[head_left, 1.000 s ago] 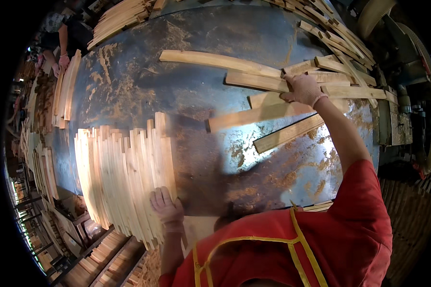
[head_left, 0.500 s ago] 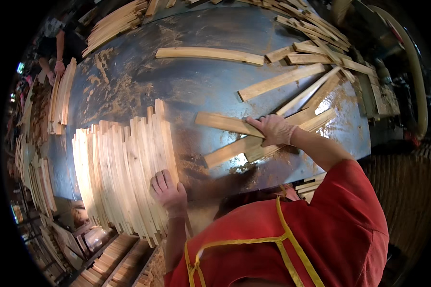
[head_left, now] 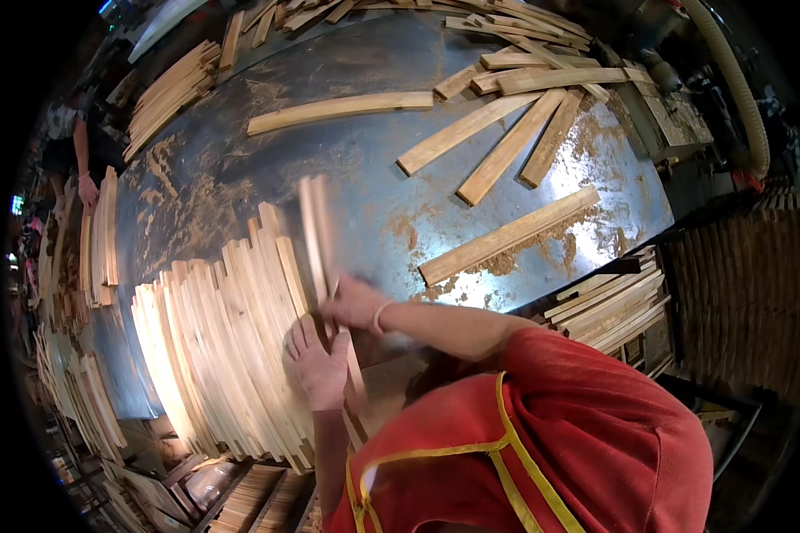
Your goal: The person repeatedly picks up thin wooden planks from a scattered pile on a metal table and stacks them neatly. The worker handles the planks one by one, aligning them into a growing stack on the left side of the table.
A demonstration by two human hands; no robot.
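Observation:
My left hand [head_left: 318, 369] lies with its fingers stretched out at the right end of a row of pale wooden strips [head_left: 231, 311], which stand side by side along the table's near left. Right beside it, my right hand [head_left: 354, 302] is closed round wooden slats [head_left: 313, 235], blurred by motion, upright in the picture and roughly in line with the row. They look like two, but the blur hides the exact number. My right forearm crosses above the table's near edge. A single slat [head_left: 507, 235] lies slanted on the table to the right of my hands.
Loose slats [head_left: 507, 142] fan out at the far right of the blue-grey metal table [head_left: 364, 160], strewn with sawdust. One long slat [head_left: 338, 111] lies apart. Stacked strips [head_left: 613, 306] stand below the right edge. At the left, another person's hand [head_left: 88, 190] touches upright strips [head_left: 107, 231].
My right hand has moved left from the crossed slats, bringing slats to the row's right end. One slat remains where the crossed ones lay. My left hand stays at the row.

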